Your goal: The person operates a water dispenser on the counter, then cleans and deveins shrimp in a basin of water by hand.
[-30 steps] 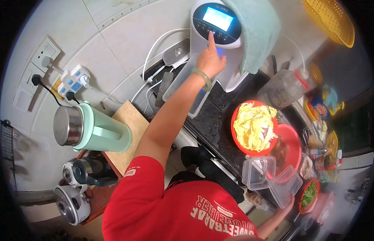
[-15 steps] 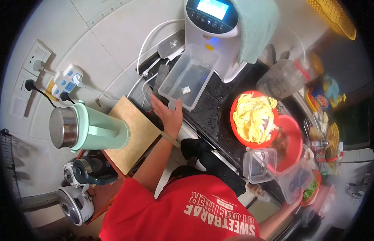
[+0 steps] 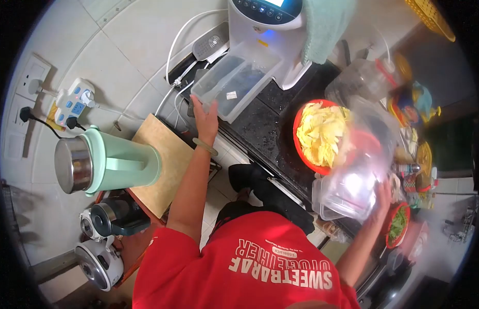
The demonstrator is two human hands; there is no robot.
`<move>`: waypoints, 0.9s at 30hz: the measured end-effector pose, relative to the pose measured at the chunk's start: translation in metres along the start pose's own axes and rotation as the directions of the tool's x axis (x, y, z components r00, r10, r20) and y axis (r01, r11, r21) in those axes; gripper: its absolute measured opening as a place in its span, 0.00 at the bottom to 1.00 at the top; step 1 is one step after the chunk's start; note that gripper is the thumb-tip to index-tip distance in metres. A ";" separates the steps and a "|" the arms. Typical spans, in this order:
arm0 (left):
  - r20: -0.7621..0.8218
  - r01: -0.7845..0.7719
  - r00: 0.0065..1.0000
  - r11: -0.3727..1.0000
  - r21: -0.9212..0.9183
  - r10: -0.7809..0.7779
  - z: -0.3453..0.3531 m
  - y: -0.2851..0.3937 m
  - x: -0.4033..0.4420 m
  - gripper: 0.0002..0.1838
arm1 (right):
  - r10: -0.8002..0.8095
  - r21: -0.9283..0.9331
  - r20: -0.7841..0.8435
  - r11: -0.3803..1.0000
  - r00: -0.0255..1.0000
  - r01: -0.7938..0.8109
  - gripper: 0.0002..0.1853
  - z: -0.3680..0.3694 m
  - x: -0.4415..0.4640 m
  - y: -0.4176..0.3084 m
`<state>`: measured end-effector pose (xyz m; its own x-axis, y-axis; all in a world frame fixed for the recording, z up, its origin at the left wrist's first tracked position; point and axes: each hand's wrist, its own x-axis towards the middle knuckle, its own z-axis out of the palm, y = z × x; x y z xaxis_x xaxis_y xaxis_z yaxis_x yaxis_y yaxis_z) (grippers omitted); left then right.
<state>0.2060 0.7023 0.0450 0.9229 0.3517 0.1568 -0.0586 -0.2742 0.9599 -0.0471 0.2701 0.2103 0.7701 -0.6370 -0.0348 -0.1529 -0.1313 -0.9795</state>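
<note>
My left hand (image 3: 205, 121) is at the near end of a clear plastic bin (image 3: 239, 107), with fingers and thumb spread against its outer wall. A small white piece lies inside the bin. At the right, my right hand (image 3: 382, 201) grips the edge of a clear plastic container (image 3: 352, 193), blurred by motion and bright with glare. This container is tilted over the counter and partly covers a pink-red basin (image 3: 365, 140). Beside it stands a red bowl (image 3: 301, 149) heaped with pale yellow cabbage leaves (image 3: 319, 134). Another clear container (image 3: 316, 198) shows partly beneath the held one.
A white countertop appliance (image 3: 255, 36) stands behind the bin, with a towel (image 3: 327, 31) over its side. At left, a green jug (image 3: 126, 162) sits on a board (image 3: 154, 201). A large clear jar (image 3: 352, 85) and a bowl of greens (image 3: 398, 226) stand at right.
My right hand has raised the clear container up and leftward across the pink-red basin. My left hand has come up against the bin, which sits slightly farther back and turned. The view has shifted a little.
</note>
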 end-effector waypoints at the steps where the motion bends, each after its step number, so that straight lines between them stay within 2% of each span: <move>1: 0.027 0.037 0.999 0.990 -0.139 -0.034 -0.003 0.001 0.001 0.42 | -0.005 0.002 0.104 1.000 0.995 0.005 0.26 0.030 0.000 -0.015; 2: 0.057 0.080 0.996 0.959 -0.274 -0.066 -0.004 0.003 0.000 0.40 | 0.035 0.067 0.242 0.996 0.970 -0.053 0.26 0.061 0.000 -0.028; 3: 0.073 0.084 0.995 0.959 -0.270 -0.067 -0.006 0.009 -0.003 0.40 | 0.063 0.127 0.375 0.985 0.925 -0.118 0.26 0.090 0.000 -0.039; 5: -0.007 0.136 0.988 0.906 -0.400 -0.151 -0.014 0.021 -0.014 0.36 | 0.055 0.093 0.531 0.988 0.846 -0.122 0.23 0.143 0.009 -0.046; 6: 0.010 0.138 0.989 0.909 -0.394 -0.146 -0.017 0.015 -0.017 0.36 | 0.032 0.015 0.635 0.998 0.772 -0.054 0.22 0.169 0.022 -0.044; 7: -0.046 0.140 0.983 0.897 -0.420 -0.175 -0.021 0.003 -0.019 0.35 | -0.015 0.047 0.707 0.999 0.707 -0.026 0.21 0.198 0.032 -0.039; 8: -0.094 0.142 0.974 0.885 -0.444 -0.204 -0.024 -0.003 -0.023 0.34 | -0.009 0.109 0.772 0.987 0.635 -0.118 0.21 0.228 0.041 -0.035; 9: -0.056 0.151 0.980 0.889 -0.432 -0.193 -0.026 0.002 -0.031 0.34 | 0.004 0.100 0.854 0.980 0.520 -0.173 0.20 0.255 0.057 -0.029; 10: -0.050 0.207 0.967 0.882 -0.424 -0.251 -0.029 0.011 -0.041 0.34 | -0.041 0.166 0.854 0.966 0.518 -0.197 0.21 0.288 0.072 -0.011; 11: -0.037 0.268 0.950 0.871 -0.412 -0.309 -0.030 0.020 -0.049 0.34 | 0.001 0.094 0.846 0.984 0.533 -0.150 0.22 0.308 0.073 -0.029; 13: 0.062 0.311 0.948 0.872 -0.379 -0.311 -0.034 0.034 -0.059 0.34 | -0.142 0.004 0.791 0.974 0.595 0.227 0.23 0.358 0.096 -0.005; 14: 0.103 0.329 0.944 0.870 -0.368 -0.314 -0.034 0.039 -0.060 0.33 | -0.310 -0.074 0.721 0.855 0.620 0.513 0.23 0.373 0.103 -0.002; 15: 0.144 0.347 0.938 0.866 -0.359 -0.316 -0.032 0.045 -0.061 0.33 | -0.469 -0.185 0.668 0.647 0.577 0.740 0.22 0.383 0.108 0.001; 17: 0.208 0.290 0.950 0.904 -0.313 -0.233 -0.028 0.051 -0.060 0.31 | -0.270 -0.430 0.652 0.637 0.708 0.640 0.21 0.394 0.110 -0.007; 18: 0.192 0.272 0.958 0.885 -0.377 -0.213 -0.024 0.052 -0.057 0.35 | -0.257 -0.450 0.638 0.641 0.726 0.622 0.21 0.395 0.109 -0.007; 19: 0.213 0.284 0.953 0.883 -0.373 -0.217 -0.021 0.050 -0.053 0.35 | -0.325 -0.490 0.590 0.583 0.739 0.647 0.20 0.395 0.108 -0.006; 20: 0.225 0.266 0.953 0.917 -0.298 -0.204 -0.019 0.047 -0.048 0.36 | -0.394 -0.532 0.544 0.521 0.741 0.667 0.19 0.392 0.106 -0.007; 21: 0.237 0.243 0.953 0.944 -0.222 -0.190 -0.017 0.046 -0.044 0.37 | -0.385 -0.545 0.535 0.523 0.752 0.655 0.19 0.388 0.104 -0.008; 23: 0.280 0.246 0.943 0.944 -0.219 -0.180 -0.015 0.045 -0.040 0.38 | -0.479 -0.505 0.474 0.540 0.739 0.674 0.19 0.377 0.100 -0.011; 24: 0.273 0.249 0.944 0.944 -0.217 -0.186 -0.016 0.043 -0.038 0.38 | -0.470 -0.517 0.465 0.544 0.750 0.661 0.19 0.368 0.098 -0.012; 27: 0.260 0.292 0.936 0.935 -0.203 -0.236 -0.013 0.065 -0.045 0.38 | -0.444 -0.257 0.647 0.638 0.620 0.725 0.20 0.319 0.085 -0.014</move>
<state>0.1559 0.6807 0.1034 0.9769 0.1610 -0.1405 0.1378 0.0278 0.9901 0.2179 0.4600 0.1580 0.9461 0.1547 0.2844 0.3015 -0.7414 -0.5995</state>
